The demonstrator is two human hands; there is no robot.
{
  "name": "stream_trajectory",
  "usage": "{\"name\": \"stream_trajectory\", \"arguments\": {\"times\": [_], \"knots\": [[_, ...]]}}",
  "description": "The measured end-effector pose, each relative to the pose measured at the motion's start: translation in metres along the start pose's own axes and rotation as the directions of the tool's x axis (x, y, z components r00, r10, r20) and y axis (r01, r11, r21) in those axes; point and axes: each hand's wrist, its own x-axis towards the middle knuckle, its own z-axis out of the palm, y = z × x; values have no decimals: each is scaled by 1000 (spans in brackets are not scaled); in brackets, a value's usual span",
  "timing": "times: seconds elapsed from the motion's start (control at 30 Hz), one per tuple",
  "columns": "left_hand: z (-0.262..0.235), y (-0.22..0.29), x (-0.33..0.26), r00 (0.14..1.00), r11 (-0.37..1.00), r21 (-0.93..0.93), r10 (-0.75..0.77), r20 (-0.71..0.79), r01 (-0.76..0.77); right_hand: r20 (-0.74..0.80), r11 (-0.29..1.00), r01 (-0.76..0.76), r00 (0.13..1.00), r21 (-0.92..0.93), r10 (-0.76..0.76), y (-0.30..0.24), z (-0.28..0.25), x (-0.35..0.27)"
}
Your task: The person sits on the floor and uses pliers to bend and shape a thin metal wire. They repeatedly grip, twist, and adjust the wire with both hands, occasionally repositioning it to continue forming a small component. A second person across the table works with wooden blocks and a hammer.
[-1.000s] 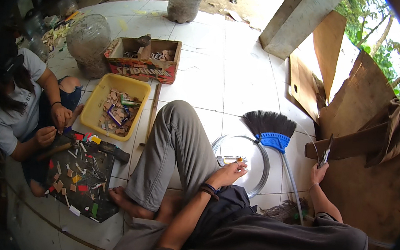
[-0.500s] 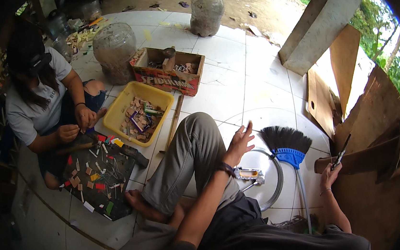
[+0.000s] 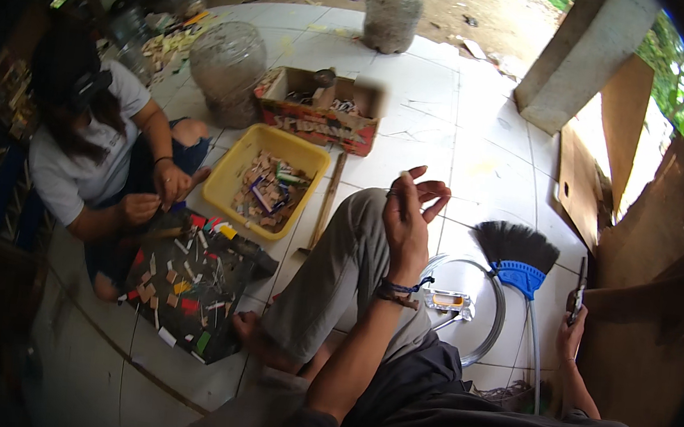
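My left hand (image 3: 410, 212) is raised over my bent knee, its fingers half bent with gaps between them; no held object can be made out. Dark bracelets circle that wrist. At the far right, my right hand (image 3: 571, 333) grips a slim dark hand tool like pliers (image 3: 577, 295), pointing upward. Between my hands, on the white tiles, lies a coil of silvery wire (image 3: 500, 315). Within its ring sits a metal staple gun (image 3: 449, 303). A broom (image 3: 520, 275) with black bristles and a blue head lies beside the coil.
To the left a person (image 3: 90, 140) works over a dark board (image 3: 153, 311) strewn with small pieces, a hammer (image 3: 252, 253) at its edge. Beyond stand a yellow basin (image 3: 314, 161), a cardboard box (image 3: 309, 128) and large plastic bottles (image 3: 226, 62). Wooden panels (image 3: 655, 211) lean at right.
My left hand has turned and its spread fingers have bent inward. My right hand still holds the tool, now pointing straighter up. The whole view has shifted slightly.
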Motion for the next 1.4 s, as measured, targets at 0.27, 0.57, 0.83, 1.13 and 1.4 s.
{"name": "stream_trajectory", "arguments": {"times": [0.27,0.57,0.83,1.13,1.4], "knots": [[-82,157,-29,790,889,269,455,-412,-371,649,912,393,664,118,-371,-164,67,24],[-184,266,-195,820,865,-57,449,-355,-498,791,696,377,-319,612,-522,-368,106,7],[-196,246,-225,964,489,-837,210,-160,-246,711,831,-151,-450,535,-540,-443,152,-77],[-189,219,-215,685,933,352,301,-663,-70,596,677,-301,-323,672,-735,-482,183,-171],[-208,209,-222,749,965,240,237,-619,-107,655,785,-183,-457,592,-601,-489,175,-204]]}}
